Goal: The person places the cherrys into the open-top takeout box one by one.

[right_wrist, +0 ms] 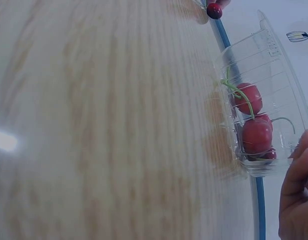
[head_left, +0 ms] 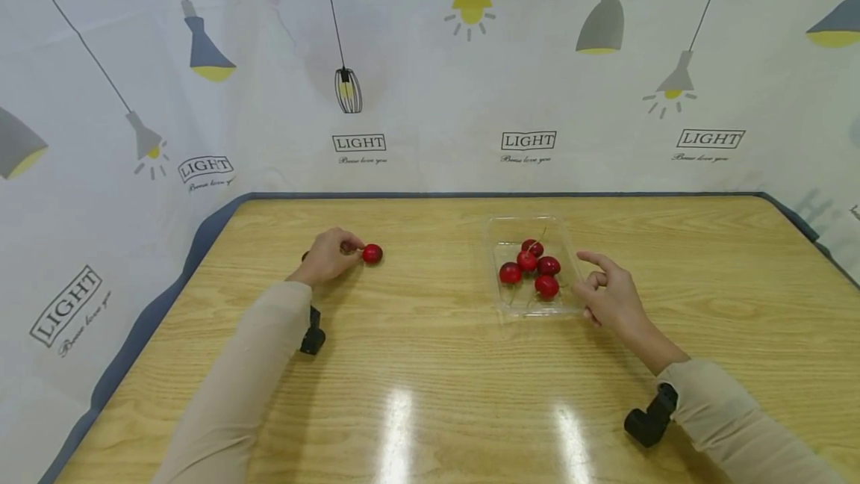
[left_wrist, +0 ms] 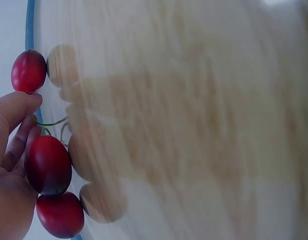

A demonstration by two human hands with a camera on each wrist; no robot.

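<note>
Pinching green stems between my fingertips, my left hand (head_left: 329, 254) rests on the wooden tabletop (head_left: 430, 364) toward its left side, its grip closed on a small bunch of red cherries (left_wrist: 48, 165). From the head view only one cherry (head_left: 372, 253) shows clearly, lying just beyond my fingertips and touching the wood; a sliver of another peeks out behind the hand. The left wrist view shows three cherries of that bunch: one out past my fingertip, two tucked close against my palm, their thin stems meeting under my fingers.

My right hand (head_left: 610, 296) sits well apart from the left, just beside the right wall of a clear plastic tray (head_left: 500, 234) near the middle of the tabletop. Its grip is released: the index finger points out toward the tray's far right edge, the other fingers hang loosely curled, holding nothing. I cannot tell whether they touch the plastic. Inside the tray lie five more cherries (head_left: 528, 267), clustered together near its centre, some with stems sticking up.
</note>
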